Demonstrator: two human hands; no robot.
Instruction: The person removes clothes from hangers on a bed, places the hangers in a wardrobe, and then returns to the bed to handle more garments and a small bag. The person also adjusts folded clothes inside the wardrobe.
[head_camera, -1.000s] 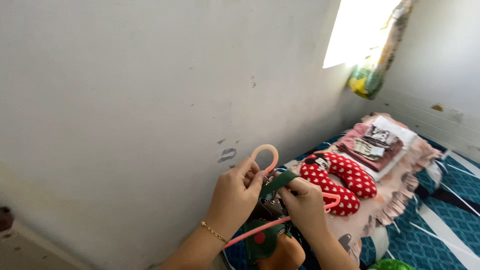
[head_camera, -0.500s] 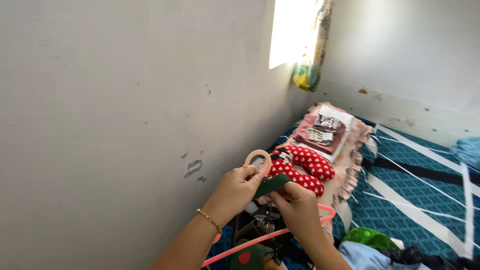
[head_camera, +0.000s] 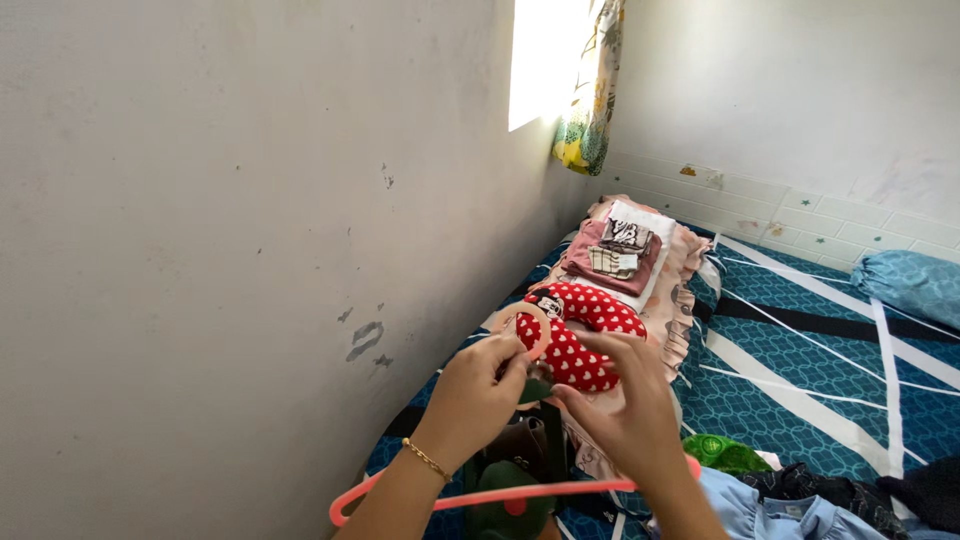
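I'm lowering the pink hanger (head_camera: 500, 494) now; my left hand (head_camera: 478, 392) is pinching the green strap (head_camera: 533, 391) at its hook (head_camera: 535, 325), while my right hand (head_camera: 625, 405) is loosening, fingers (head_camera: 610, 345) half spread above it.

A small room with scuffed, grey-white plaster walls (head_camera: 220, 200). Bright daylight pours through a window (head_camera: 535, 60) with a floral curtain (head_camera: 588, 90) gathered at its side. Below, a bed covered in a teal sheet with white stripes (head_camera: 820, 370) runs along the wall.
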